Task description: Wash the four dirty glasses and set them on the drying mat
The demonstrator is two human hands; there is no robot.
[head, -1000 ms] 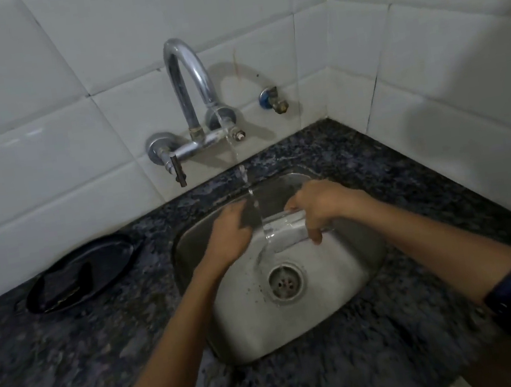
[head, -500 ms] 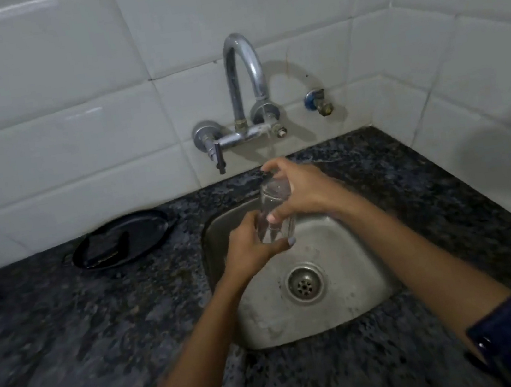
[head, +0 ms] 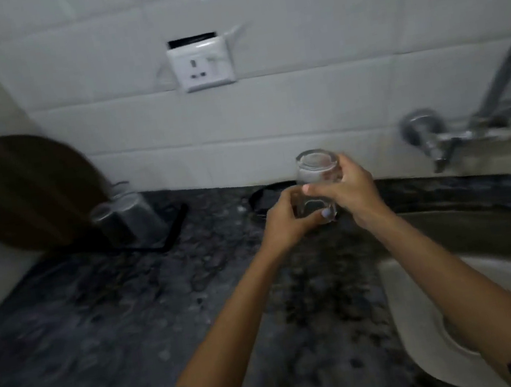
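The person is holding the glass (head: 318,180) upright above the dark surface (head: 106,315), between the sink (head: 476,263) on the right and the drying mat (head: 173,227) well off to the left, where washed glasses (head: 128,214) are already standing. The left hand (head: 288,221), nearer the mat, is curling its fingers (head: 325,214) around the lower part, while the right hand (head: 345,191) is clamping the upper part near the rim

Home kitchen, washing-up corner. Dark speckled stone surface (head: 106,315) runs along a wall of white glazed tiles (head: 315,94). Steel sink (head: 478,272) set into the surface at its right end, chrome wall tap (head: 458,136) above it. White socket plate (head: 201,63) on the tiles. Upturned glasses (head: 128,215) on a dark mat (head: 174,227) near the back left corner, beside a round brown board (head: 25,191) leaning on the wall.
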